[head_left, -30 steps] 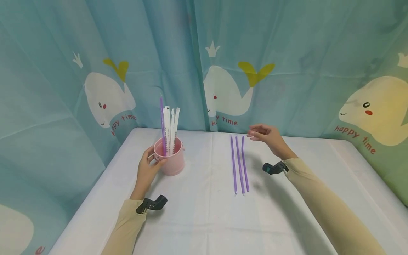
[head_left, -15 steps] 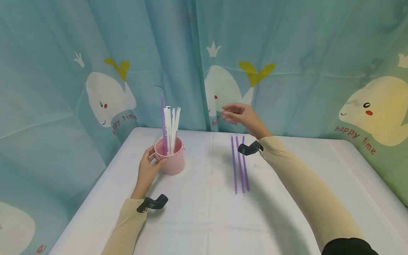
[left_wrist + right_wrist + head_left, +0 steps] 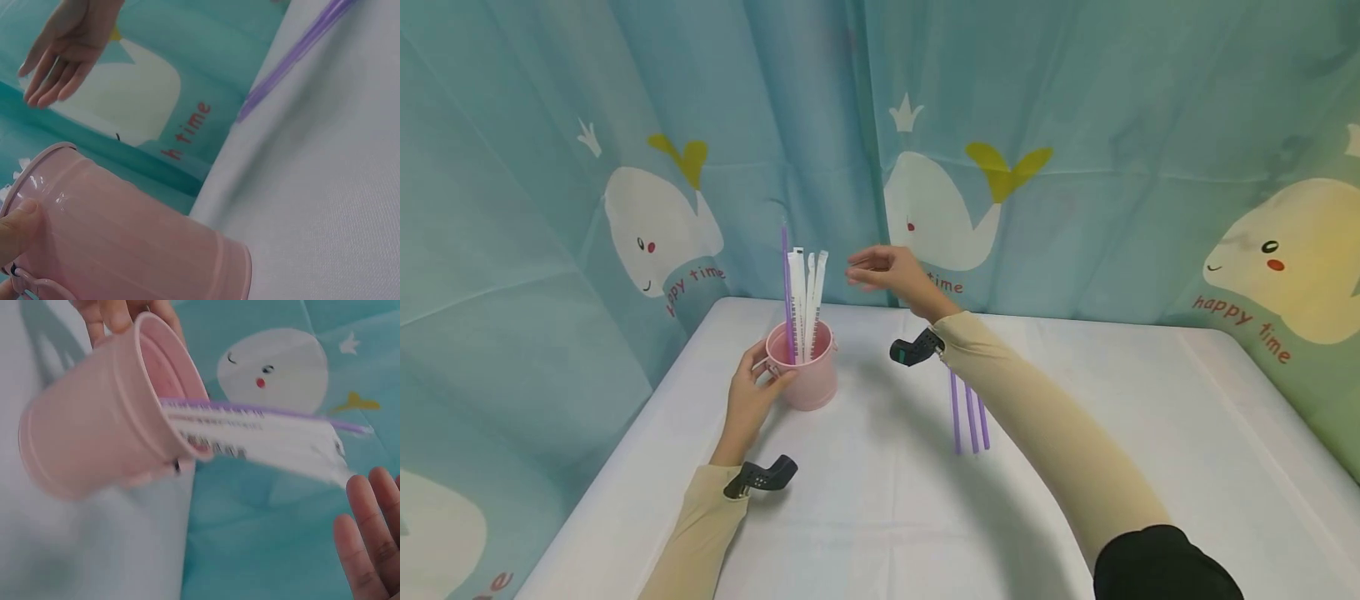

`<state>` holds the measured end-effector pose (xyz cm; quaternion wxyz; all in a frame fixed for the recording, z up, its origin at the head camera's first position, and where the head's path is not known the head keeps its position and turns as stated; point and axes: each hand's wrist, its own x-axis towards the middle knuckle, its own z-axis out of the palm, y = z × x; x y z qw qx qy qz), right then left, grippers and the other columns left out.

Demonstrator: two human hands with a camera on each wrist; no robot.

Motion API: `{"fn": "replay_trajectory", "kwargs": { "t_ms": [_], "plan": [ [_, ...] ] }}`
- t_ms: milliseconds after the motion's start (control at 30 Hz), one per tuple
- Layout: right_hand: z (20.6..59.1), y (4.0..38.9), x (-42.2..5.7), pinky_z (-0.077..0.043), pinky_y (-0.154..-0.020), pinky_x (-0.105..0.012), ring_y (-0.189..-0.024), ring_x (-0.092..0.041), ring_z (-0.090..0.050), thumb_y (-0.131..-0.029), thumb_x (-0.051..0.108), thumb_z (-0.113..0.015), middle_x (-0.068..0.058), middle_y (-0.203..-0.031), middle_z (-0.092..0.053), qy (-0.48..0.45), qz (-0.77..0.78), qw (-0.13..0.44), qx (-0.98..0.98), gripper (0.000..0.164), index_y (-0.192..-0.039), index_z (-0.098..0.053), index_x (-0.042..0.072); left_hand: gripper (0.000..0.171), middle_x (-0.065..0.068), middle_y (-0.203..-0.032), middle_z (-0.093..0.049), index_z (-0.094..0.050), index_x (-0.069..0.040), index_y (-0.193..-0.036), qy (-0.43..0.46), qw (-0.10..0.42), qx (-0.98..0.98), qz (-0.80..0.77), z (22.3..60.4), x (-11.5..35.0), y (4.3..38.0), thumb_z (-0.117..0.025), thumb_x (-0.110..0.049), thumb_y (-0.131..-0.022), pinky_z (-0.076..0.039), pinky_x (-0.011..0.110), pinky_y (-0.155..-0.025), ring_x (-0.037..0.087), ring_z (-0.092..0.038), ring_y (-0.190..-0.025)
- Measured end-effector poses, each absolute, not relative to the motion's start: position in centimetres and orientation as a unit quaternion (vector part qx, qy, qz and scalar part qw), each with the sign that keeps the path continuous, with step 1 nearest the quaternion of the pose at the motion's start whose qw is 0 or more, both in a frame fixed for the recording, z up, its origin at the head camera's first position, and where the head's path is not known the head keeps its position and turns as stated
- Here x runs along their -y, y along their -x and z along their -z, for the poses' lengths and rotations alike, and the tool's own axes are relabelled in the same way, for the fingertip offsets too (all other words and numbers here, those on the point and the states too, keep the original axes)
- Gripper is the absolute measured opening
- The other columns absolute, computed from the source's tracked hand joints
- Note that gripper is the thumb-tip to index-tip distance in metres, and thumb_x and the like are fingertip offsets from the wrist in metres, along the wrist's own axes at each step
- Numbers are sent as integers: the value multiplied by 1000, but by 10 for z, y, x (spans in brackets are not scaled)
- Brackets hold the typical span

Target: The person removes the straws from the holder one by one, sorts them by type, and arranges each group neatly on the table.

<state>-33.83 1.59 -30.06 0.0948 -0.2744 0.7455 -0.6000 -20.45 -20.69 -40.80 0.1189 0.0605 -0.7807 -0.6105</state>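
A small pink bucket (image 3: 805, 385) stands on the left part of the table. My left hand (image 3: 752, 404) holds it by the rim on its left side, thumb pressed to the outer wall in the left wrist view. Inside lean several white paper-wrapped straws (image 3: 808, 292) and one purple straw (image 3: 787, 283). My right hand (image 3: 891, 275) hovers in the air just right of the straw tops, fingers relaxed and apart from them, with nothing in its grasp. Three purple straws (image 3: 972, 417) lie side by side on the table, their far ends hidden beneath the right forearm.
A white cloth covers the table (image 3: 850, 500). Behind and to the left hangs a blue-green curtain (image 3: 790, 100) printed with whales, close to the table's far edge. Black cameras are strapped at both wrists.
My right hand has travelled left from beside the loose purple straws, over them, to near the straws in the bucket. The left hand and bucket have stayed in place.
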Motion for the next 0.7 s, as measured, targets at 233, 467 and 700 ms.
{"fn": "replay_trajectory", "kwargs": {
  "t_ms": [233, 467, 700],
  "plan": [
    [309, 327, 22, -56, -91, -39, -103, -29, -65, -87, 12, -65, -20, -112, -66, 269, 588, 128, -752, 33, -117, -61, -1, 71, 17, -146, -35, -31, -7, -144, -63, 116, 783, 608, 408, 207, 205, -69, -18, -85, -38, 46, -112, 33, -35, -137],
    [318, 317, 51, -58, -88, -32, -103, -24, -65, -87, 15, -67, -16, -113, -67, 262, 560, 134, -774, 33, -116, -63, 2, 70, 17, -146, -35, -31, -7, -144, -59, 119, 780, 611, 410, 208, 206, -69, -18, -85, -38, 47, -112, 34, -35, -137],
    [326, 313, 64, -56, -90, -29, -108, -23, -64, -87, 17, -67, -13, -116, -67, 251, 544, 138, -788, 35, -119, -61, 3, 71, 18, -146, -36, -32, -6, -143, -56, 122, 783, 608, 411, 208, 206, -69, -17, -85, -39, 47, -111, 35, -36, -136]
  ]
}}
